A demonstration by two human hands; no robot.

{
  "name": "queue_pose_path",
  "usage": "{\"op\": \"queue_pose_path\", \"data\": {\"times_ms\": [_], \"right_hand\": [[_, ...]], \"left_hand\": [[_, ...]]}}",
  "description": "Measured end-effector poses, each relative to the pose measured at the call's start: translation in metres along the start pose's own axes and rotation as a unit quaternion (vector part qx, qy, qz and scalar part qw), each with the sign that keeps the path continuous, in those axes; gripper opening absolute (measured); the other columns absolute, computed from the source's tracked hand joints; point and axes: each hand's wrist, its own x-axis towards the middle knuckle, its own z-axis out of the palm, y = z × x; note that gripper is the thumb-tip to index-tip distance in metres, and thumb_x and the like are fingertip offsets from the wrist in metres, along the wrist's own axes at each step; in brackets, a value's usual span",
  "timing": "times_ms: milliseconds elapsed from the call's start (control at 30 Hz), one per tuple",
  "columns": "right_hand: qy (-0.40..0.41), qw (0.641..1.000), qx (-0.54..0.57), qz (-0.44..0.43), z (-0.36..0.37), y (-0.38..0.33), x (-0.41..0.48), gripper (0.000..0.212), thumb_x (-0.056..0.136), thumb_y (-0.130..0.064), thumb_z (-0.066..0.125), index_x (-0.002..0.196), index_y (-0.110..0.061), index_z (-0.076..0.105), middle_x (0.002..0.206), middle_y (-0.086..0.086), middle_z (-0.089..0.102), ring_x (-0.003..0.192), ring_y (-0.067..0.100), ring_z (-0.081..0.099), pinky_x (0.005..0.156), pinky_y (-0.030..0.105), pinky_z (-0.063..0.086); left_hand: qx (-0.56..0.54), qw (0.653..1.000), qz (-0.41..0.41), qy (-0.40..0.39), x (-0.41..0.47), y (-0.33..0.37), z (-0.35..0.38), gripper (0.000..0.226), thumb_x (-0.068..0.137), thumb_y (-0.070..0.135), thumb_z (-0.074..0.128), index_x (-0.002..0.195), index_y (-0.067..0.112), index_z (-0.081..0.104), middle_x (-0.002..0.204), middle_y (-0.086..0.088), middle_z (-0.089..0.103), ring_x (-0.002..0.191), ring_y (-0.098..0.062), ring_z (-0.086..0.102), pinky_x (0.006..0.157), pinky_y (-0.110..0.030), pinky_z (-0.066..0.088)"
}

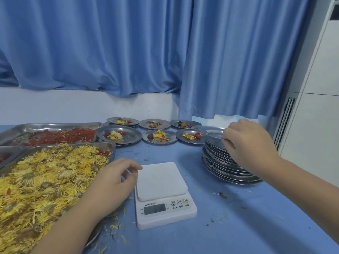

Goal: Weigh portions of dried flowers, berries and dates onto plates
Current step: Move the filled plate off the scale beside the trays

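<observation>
On the desk, flowers fill the near-left tray, the left hand curls empty beside the bare scale, and the right hand pinches the top plate of the right stack; nested plates may lift together or slide off.

Our left hand reaches forward palm down, its fingers loosely curled and holding nothing. Our right hand stretches further out, wrist bent, with its fingertips pinched together and pointing left.
</observation>
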Motion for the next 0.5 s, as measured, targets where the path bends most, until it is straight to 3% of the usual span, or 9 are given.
{"op": "queue_pose_path", "data": {"times_ms": [67, 200, 333, 500], "right_hand": [[0.042, 0.998, 0.027, -0.039, -0.001, -0.014, 0.000, 0.018, 0.071, 0.001, 0.070, 0.060, -0.007, 0.059, 0.058, 0.008, 0.052, 0.058, 0.030, 0.048, 0.050, 0.037, 0.039], [0.100, 0.987, 0.075, -0.105, -0.001, -0.053, -0.006, 0.018, 0.072, 0.001, 0.068, 0.060, -0.008, 0.060, 0.059, 0.005, 0.051, 0.054, 0.026, 0.042, 0.050, 0.032, 0.031], [0.087, 0.980, 0.116, -0.136, 0.013, -0.092, -0.020, 0.016, 0.068, -0.002, 0.072, 0.061, -0.011, 0.061, 0.058, 0.002, 0.050, 0.048, 0.025, 0.044, 0.044, 0.029, 0.034], [0.051, 0.976, 0.151, -0.149, 0.036, -0.118, -0.033, 0.024, 0.053, 0.004, 0.076, 0.058, -0.012, 0.059, 0.057, 0.002, 0.051, 0.042, 0.023, 0.043, 0.036, 0.029, 0.037]], "left_hand": [[-0.003, 0.999, -0.008, 0.033, 0.001, 0.001, -0.001, 0.025, 0.092, 0.012, 0.058, 0.094, 0.035, 0.063, 0.095, 0.018, 0.059, 0.089, 0.008, 0.053, 0.067, -0.009, 0.040], [-0.039, 0.992, -0.046, 0.112, 0.003, 0.000, -0.005, 0.024, 0.092, 0.011, 0.057, 0.099, 0.034, 0.063, 0.101, 0.019, 0.056, 0.091, 0.016, 0.049, 0.066, -0.007, 0.038], [-0.048, 0.984, -0.072, 0.153, 0.004, -0.004, -0.009, 0.023, 0.092, 0.012, 0.057, 0.101, 0.032, 0.063, 0.104, 0.017, 0.056, 0.089, 0.011, 0.050, 0.068, -0.011, 0.036], [-0.030, 0.988, -0.065, 0.140, 0.004, -0.005, -0.007, 0.023, 0.091, 0.012, 0.057, 0.100, 0.033, 0.062, 0.105, 0.017, 0.055, 0.092, 0.012, 0.049, 0.067, -0.007, 0.038]]}}
